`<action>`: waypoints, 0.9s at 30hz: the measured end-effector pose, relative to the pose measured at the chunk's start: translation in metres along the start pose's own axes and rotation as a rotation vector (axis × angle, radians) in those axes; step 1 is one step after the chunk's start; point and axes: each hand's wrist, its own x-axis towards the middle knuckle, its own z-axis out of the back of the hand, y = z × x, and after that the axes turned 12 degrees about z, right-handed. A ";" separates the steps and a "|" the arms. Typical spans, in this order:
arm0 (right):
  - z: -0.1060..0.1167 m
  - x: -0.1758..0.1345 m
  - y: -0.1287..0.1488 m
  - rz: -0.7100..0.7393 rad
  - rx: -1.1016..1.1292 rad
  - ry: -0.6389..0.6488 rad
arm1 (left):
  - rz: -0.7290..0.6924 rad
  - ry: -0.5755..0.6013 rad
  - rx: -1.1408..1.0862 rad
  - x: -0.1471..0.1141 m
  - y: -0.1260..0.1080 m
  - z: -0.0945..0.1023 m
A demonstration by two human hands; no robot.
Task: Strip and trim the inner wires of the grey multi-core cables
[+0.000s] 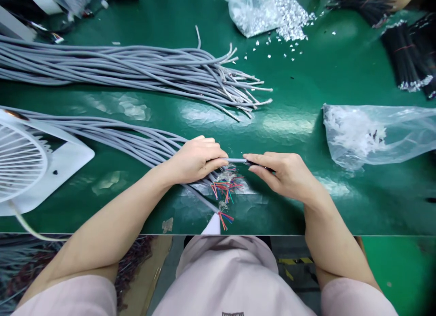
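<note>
My left hand [200, 159] is closed around a grey cable [236, 160], which runs level from its thumb to my right hand [282, 170]. The right fingers pinch the cable's far end. A dark, thin object [260, 165] shows between those fingers and thumb; its kind is hard to make out. Beneath and beside my left hand lie more grey cables [136, 138], their stripped ends fanning into red, blue and green wires [226, 186]. One separate stripped end [225, 216] rests near the table's front edge.
A larger bundle of grey cables [119, 63] with whitish ends lies farther back. At left stands a white fan [73, 157]. Plastic bags of small silvery pieces [252, 11] and white pieces [354, 129] lie on the green table [293, 88]. Black wire bundles [403, 52] are back right.
</note>
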 end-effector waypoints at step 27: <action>-0.009 0.014 0.009 0.048 -0.077 0.075 | -0.044 0.078 -0.024 0.000 -0.001 0.001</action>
